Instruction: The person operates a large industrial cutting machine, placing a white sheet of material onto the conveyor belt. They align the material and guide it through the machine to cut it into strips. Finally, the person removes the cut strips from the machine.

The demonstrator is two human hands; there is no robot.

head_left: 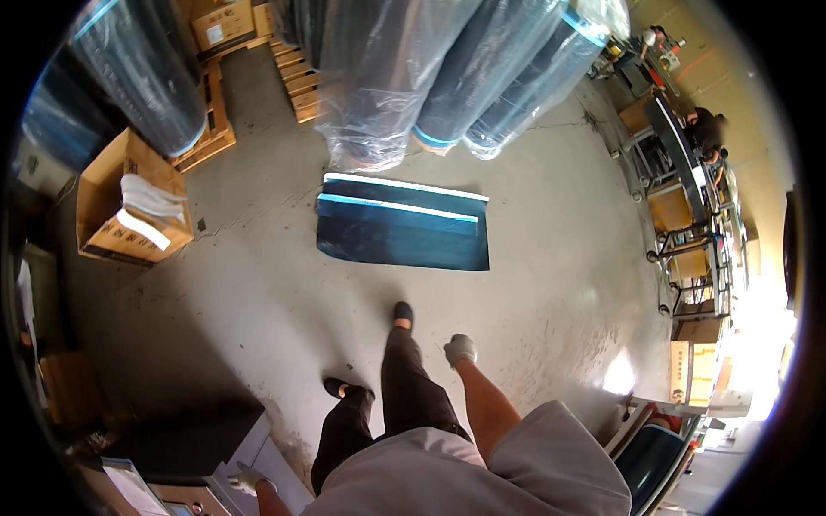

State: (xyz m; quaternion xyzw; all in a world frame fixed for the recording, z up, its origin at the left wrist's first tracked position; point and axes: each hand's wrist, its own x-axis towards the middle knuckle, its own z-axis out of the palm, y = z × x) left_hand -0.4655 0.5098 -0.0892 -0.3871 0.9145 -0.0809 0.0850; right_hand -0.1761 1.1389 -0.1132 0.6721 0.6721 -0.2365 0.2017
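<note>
The dark sheet (pixel 404 232) lies flat on the floor (pixel 551 267), just above the middle of the frame, with a white band (pixel 404 185) along its upper edge and a light blue strip (pixel 396 207) just below; it may be two overlapping layers. Neither hand touches it. The right hand (pixel 461 350), gloved, hangs below it with fingers curled in; nothing shows in them, though I cannot tell whether something small is hidden. The left hand (pixel 246 478), also gloved, is at the lower left, by the pale side of a grey cabinet (pixel 202 440), its fingers extended and slightly apart with nothing seen in them; whether they touch the cabinet I cannot tell.

The front shoe (pixel 403 315) points toward the sheet, so careful footing seems wise: keep soles off it, and if it is lifted, take it by the edges with both hands so it doesn't crease.

The floor is smooth and grey, scuffed and cracked in places. Plastic-wrapped rolls (pixel 486 73) stand across the top of the frame, near a wooden pallet (pixel 301 90). At the left a cardboard box (pixel 107 234) holds pale curved pieces (pixel 153 198). Wheeled racks (pixel 688 249) line the right side, with two people (pixel 708 131) at the upper right; strong light glares at the right edge.
</note>
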